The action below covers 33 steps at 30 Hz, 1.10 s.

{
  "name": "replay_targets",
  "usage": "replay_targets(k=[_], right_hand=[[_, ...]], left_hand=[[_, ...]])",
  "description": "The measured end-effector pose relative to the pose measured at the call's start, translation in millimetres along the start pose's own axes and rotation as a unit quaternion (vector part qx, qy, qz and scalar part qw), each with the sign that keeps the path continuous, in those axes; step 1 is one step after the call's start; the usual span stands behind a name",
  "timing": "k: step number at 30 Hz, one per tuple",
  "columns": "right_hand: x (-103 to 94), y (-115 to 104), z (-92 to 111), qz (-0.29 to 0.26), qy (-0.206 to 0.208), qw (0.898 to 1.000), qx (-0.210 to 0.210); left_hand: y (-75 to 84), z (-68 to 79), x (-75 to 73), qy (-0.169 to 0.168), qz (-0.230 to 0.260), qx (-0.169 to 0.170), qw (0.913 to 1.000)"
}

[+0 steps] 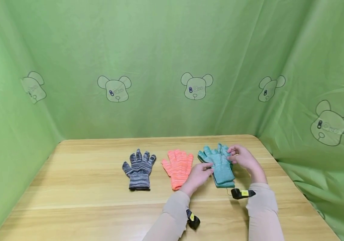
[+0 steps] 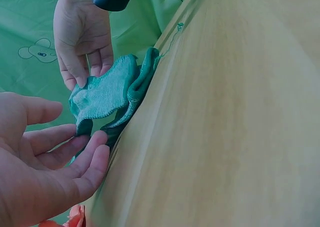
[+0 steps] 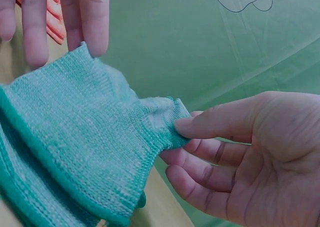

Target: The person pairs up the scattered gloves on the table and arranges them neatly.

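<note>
A pair of teal knit gloves (image 1: pixel 223 173) lies stacked toward the right of the table, fingers pointing away and cuffs toward me. My right hand (image 1: pixel 244 157) is at their right side; in the right wrist view its thumb and fingers pinch the upper glove's thumb (image 3: pixel 172 122). At the left side is my left hand (image 1: pixel 200 174), its fingertips touching the glove edge and its thumb held apart, as the left wrist view shows. The upper glove's cuff (image 2: pixel 112 84) bulges up from the lower one there.
An orange glove (image 1: pixel 178 167) lies left of the teal pair, partly behind my left wrist. Farther left is a grey-and-black striped glove (image 1: pixel 140 172). A loose teal thread (image 2: pixel 172 42) trails from the cuff. Green curtains (image 1: pixel 159 50) surround the wooden table (image 1: pixel 84 187).
</note>
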State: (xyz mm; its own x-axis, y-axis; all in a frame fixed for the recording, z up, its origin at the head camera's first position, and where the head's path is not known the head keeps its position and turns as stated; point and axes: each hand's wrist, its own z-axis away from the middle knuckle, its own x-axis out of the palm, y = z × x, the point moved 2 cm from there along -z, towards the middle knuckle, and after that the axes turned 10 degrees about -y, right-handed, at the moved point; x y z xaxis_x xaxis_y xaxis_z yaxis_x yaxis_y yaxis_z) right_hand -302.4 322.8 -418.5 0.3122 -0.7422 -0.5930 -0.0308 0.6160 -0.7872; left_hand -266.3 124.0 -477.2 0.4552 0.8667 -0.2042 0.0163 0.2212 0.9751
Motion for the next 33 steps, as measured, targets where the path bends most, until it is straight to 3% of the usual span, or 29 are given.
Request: replay_targets(k=[21, 33], right_hand=[[-4.8, 10, -4, 0.003, 0.035, 0.999, -0.012], [-2.3, 16, -5, -0.006, -0.008, 1.0, -0.008]], left_hand=[[8.1, 5.2, -2.7, 0.029, -0.004, 0.039, 0.9988], [4.6, 5.4, 1.1, -0.015, -0.031, -0.02, 0.9992]])
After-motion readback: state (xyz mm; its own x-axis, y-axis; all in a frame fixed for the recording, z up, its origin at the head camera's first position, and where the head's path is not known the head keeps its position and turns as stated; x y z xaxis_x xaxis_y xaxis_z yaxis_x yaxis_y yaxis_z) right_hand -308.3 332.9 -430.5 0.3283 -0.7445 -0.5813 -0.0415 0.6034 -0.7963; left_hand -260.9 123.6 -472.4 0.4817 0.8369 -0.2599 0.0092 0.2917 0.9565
